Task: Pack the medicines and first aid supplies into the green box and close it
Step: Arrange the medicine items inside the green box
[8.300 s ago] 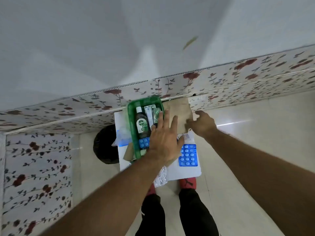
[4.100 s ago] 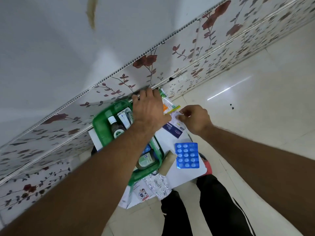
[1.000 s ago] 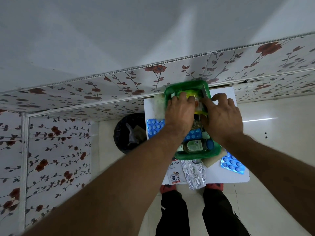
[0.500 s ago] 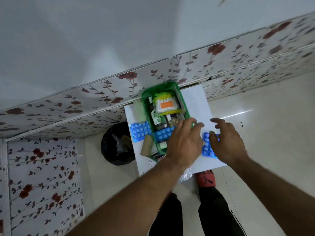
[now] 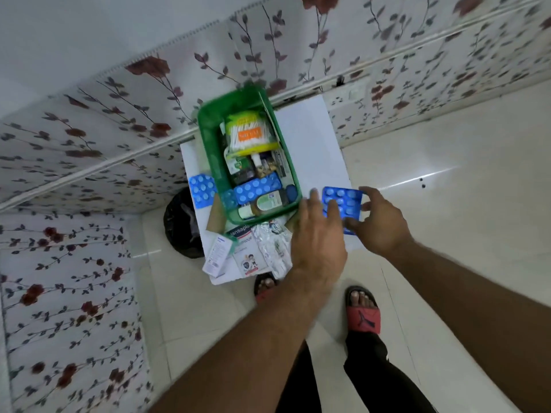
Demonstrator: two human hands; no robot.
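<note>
Blister pack in right hand, left hand touching (beside green box).

A green box is set on the white table. Left of the box, a blue pill strip is laid. In front of the box, a plaster packet, a foil strip and a white carton are spread.

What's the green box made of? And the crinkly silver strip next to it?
The green box looks like plastic, slightly glossy, with even colour and rounded corners. The silver strip is probably foil, since it is shiny and wrinkled.
</note>
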